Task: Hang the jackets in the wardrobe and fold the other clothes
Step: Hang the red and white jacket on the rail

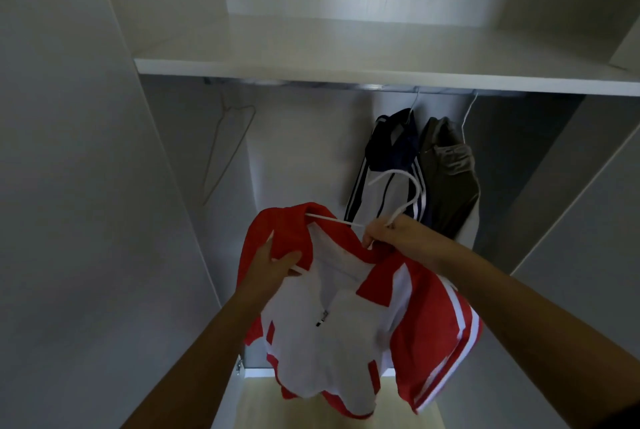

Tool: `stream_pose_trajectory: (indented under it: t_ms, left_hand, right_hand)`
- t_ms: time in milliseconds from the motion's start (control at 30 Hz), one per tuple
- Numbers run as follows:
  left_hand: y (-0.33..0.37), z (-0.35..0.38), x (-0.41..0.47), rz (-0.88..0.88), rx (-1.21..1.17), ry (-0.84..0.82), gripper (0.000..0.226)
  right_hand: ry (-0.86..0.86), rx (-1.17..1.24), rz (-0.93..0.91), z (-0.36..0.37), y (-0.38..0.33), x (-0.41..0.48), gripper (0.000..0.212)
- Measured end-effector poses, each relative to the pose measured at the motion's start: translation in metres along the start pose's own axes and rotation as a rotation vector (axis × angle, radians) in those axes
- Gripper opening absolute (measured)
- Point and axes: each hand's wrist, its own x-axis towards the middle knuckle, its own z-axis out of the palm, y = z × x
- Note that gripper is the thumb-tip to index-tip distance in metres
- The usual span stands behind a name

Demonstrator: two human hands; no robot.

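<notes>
We are on the hanging step. The red-and-white jacket (pixel 346 342) hangs in front of the open wardrobe, below the rail (pixel 311 83). It sits on a white hanger (pixel 332 219). Our right hand (pixel 391 238) has its fingers clamped round the hanger's neck, and our left hand (pixel 273 267) grips the red collar. Next, we judge, the collar needs settling, then the hook must be lifted over the rail, left of the navy jacket (pixel 388 151) and the olive one (pixel 446 186). The shelf (pixel 346 61) hides most of the rail. We cannot tell whether the hanger's right arm sits inside the shoulder. No clothes for folding are in view.
</notes>
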Motion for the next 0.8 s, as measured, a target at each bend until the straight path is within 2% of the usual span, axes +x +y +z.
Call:
stream_pose_trajectory:
  t_ms: [67,133,167,267,333,467,567,800]
  left_hand:
    - [0.011,0.003,0.013,-0.061,-0.189,-0.047,0.027]
    - [0.017,0.007,0.028,-0.151,-0.262,-0.046,0.023]
    - [0.019,0.010,0.035,-0.179,-0.242,-0.034,0.019]
    - [0.029,0.020,0.053,-0.164,-0.112,0.048,0.036]
    - [0.038,0.028,0.061,-0.118,-0.100,0.099,0.031]
    - [0.046,0.044,0.079,-0.073,-0.138,0.064,0.023]
    - [0.049,0.053,0.104,-0.077,-0.104,0.077,0.022]
    - [0.059,0.049,0.186,-0.015,-0.023,0.096,0.017]
  right_hand:
    - [-0.026,-0.041,-0.011,-0.004,0.006,0.009,0.032]
    - [-0.006,-0.006,0.000,-0.007,0.015,0.018,0.035]
    - [0.004,0.026,0.003,-0.008,0.019,0.022,0.037]
    - [0.022,0.069,-0.003,-0.014,0.026,0.033,0.039]
    - [0.017,0.013,0.007,-0.020,0.029,0.042,0.037]
    - [-0.009,-0.151,0.054,-0.037,0.036,0.060,0.029]
    - [-0.007,-0.095,0.081,-0.051,0.041,0.084,0.028]
    - [0.121,0.034,0.087,-0.072,0.039,0.156,0.034]
